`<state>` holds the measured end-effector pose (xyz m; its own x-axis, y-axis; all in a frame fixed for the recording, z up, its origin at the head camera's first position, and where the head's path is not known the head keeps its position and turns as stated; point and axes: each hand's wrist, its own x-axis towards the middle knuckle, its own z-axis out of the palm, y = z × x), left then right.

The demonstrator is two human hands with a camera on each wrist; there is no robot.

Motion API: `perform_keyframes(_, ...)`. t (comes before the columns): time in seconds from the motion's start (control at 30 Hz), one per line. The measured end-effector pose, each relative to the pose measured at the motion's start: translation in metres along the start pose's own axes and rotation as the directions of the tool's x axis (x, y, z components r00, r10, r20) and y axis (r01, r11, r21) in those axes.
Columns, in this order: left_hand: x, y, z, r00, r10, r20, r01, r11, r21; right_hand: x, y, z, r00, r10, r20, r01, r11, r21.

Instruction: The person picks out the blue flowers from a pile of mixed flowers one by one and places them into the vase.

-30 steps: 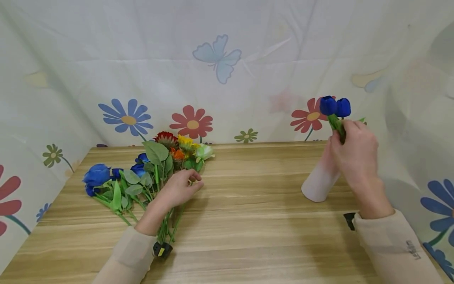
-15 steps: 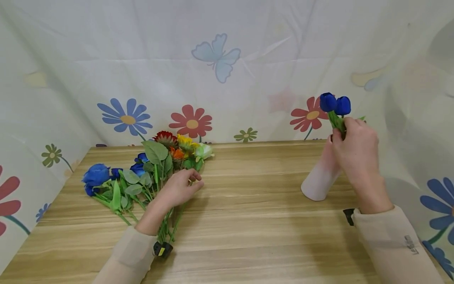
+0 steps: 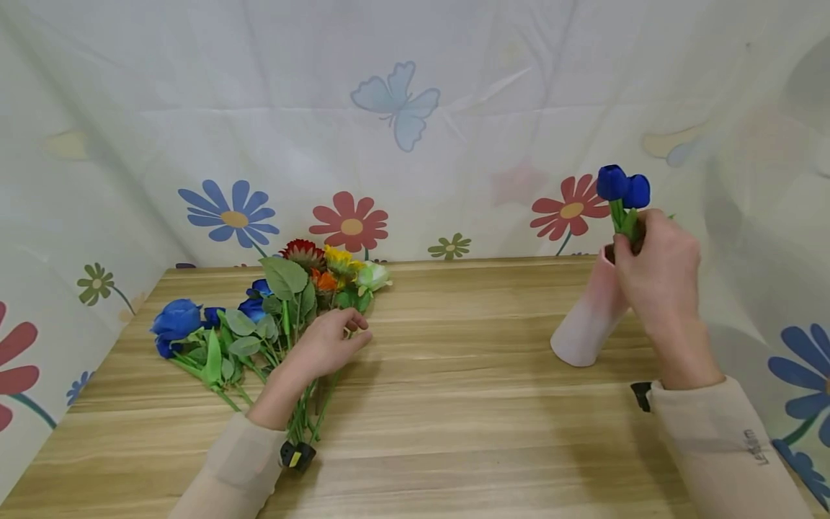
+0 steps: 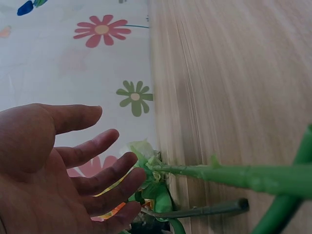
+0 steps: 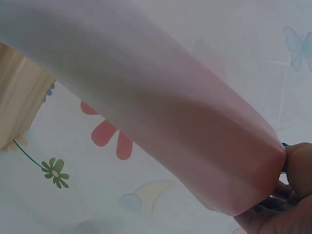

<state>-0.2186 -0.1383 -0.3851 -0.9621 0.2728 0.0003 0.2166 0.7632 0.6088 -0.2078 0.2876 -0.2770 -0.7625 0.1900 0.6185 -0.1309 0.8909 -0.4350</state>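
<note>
Right hand (image 3: 661,268) up at the vase (image 3: 583,328) now, and I've got its fingers and thumb curled around the stems of two blue tulips (image 3: 614,184) — the blooms stand clear above the grip, green leaves showing just under them. That vase is on the wooden table (image 3: 467,440), over on the right side, white at the foot and running to pink at the rim; from the right wrist I see the fingers right by that rim, but how far down the stems reach I cannot tell. Across to the left hand (image 3: 331,341): relaxed, fingers loosely bent, holding nothing, poised over the heap of flowers. Big blue rose (image 3: 177,318) at the near-left end of the heap, then a red flower (image 3: 302,254), a yellow one (image 3: 341,261) and a pale bloom (image 3: 373,277) toward the back — all in front of the patterned curtain (image 3: 486,158).
</note>
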Motion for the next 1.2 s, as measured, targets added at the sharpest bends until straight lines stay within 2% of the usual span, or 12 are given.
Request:
perform_keyframes(0.37, -0.002, 0.0, 0.0, 1.0, -0.002, 0.001, 0.002, 1.0, -0.006, -0.004, 0.002, 0.003, 0.999, -0.024, 0.021, 0.024, 1.0, 0.001)
perform_keyframes(0.6, -0.001, 0.0, 0.001, 1.0, -0.003, -0.001, 0.003, 1.0, -0.002, -0.009, 0.005, 0.002, 0.994, -0.106, -0.008, 0.106, 0.994, 0.024)
perform_keyframes(0.8, -0.001, 0.0, 0.0, 1.0, 0.004, -0.002, -0.004, 1.0, -0.008, -0.013, 0.003, -0.002, 0.993, -0.113, -0.016, 0.114, 0.993, 0.024)
perform_keyframes(1.1, -0.001, -0.001, -0.001, 1.0, 0.001, -0.007, -0.001, 1.0, -0.014, -0.014, -0.007, -0.005, 0.99, -0.124, -0.072, 0.126, 0.992, 0.019)
perform_keyframes(1.2, -0.002, -0.001, -0.001, 1.0, 0.001, -0.005, -0.001, 1.0, -0.015, -0.015, -0.014, -0.007, 0.98, -0.158, -0.117, 0.165, 0.985, 0.045)
